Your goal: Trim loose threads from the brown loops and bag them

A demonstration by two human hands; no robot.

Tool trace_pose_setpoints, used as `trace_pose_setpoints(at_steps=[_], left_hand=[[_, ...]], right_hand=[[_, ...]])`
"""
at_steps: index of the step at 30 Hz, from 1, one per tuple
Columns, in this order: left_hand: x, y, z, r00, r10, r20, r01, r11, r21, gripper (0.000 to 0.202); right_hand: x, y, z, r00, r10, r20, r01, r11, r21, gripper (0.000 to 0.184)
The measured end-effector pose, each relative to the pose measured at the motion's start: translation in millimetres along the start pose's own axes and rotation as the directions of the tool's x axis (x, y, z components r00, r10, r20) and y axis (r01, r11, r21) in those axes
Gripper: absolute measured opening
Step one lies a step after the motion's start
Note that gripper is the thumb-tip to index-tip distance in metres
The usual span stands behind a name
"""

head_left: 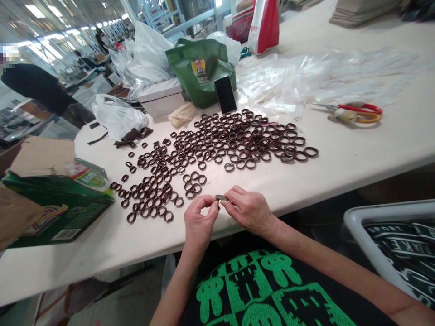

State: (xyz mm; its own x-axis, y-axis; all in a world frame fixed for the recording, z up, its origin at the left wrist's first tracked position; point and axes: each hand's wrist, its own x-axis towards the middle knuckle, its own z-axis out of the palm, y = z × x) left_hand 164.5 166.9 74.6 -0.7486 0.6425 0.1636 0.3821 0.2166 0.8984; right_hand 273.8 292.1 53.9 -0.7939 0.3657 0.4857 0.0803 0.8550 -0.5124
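Note:
My right hand [249,209] is closed on a small flat metal tool [222,198] that looks like a nail clipper. Its end points left and meets the fingertips of my left hand [201,221]. Thumb and forefinger of that left hand are pinched together, and a tiny dark bit [219,208] shows at their tips; most of what they hold is hidden. Both hands are above the table's near edge. Just beyond them, many dark brown rings [217,140] lie spread over the pale table, with a small group of rings [194,184] nearest my left hand.
A green carton [68,208] stands at left. Behind the rings are a phone [225,94], a green bag [204,68], a white box [161,97] and clear plastic sheets [288,81]. Red-handled scissors [356,113] lie right. A white-rimmed bin [353,215] is beside me; a person [41,90] bends at far left.

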Motion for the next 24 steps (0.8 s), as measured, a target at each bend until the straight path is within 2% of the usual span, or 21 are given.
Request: trace_pose_setpoints(at_steps=[2,4,7,9,12,15,16,18,21,24], left_hand=[[0,0,-0.4,1.000,0.012,0.011,-0.012,1.000,-0.015,0.007],[0,-1,-2.0,0.999,-0.018,0.041,0.023,0.994,-0.108,0.008],[-1,-3,-5.2,0.986,-0.100,0.131,0.136,0.945,-0.298,0.008],[-3,-3,-6.4,0.954,-0.152,0.257,0.247,0.885,-0.395,0.010],[-5,-3,-5.8,0.877,-0.183,0.444,0.409,0.769,-0.492,0.016],[-8,-2,-3.9,0.830,-0.217,0.514,0.519,0.636,-0.571,0.018],[-9,-2,-3.6,0.816,-0.236,0.527,0.551,0.592,-0.588,0.018],[-10,-2,-4.2,0.785,-0.265,0.560,0.605,0.521,-0.602,0.020],[-10,-2,-6.5,0.743,-0.258,0.618,0.660,0.438,-0.611,0.022],[-10,-3,-7.1,0.723,-0.225,0.653,0.685,0.356,-0.636,0.024]], right_hand=[[1,2,-1,0.999,0.034,0.014,-0.035,0.998,0.047,0.029],[2,5,-2,0.993,0.108,0.039,-0.113,0.979,0.171,0.030],[4,6,-4,0.965,0.243,0.100,-0.262,0.862,0.435,0.025],[6,4,-7,0.948,0.277,0.154,-0.313,0.736,0.600,0.022],[9,-1,-10,0.944,0.220,0.248,-0.330,0.562,0.758,0.025],[9,-2,-13,0.925,0.183,0.333,-0.380,0.476,0.793,0.027],[9,-2,-14,0.919,0.192,0.343,-0.393,0.479,0.785,0.028],[8,1,-17,0.923,0.214,0.319,-0.384,0.539,0.750,0.029],[5,6,-21,0.960,0.172,0.221,-0.278,0.670,0.688,0.033],[1,10,-23,0.982,0.088,0.165,-0.173,0.758,0.629,0.034]])
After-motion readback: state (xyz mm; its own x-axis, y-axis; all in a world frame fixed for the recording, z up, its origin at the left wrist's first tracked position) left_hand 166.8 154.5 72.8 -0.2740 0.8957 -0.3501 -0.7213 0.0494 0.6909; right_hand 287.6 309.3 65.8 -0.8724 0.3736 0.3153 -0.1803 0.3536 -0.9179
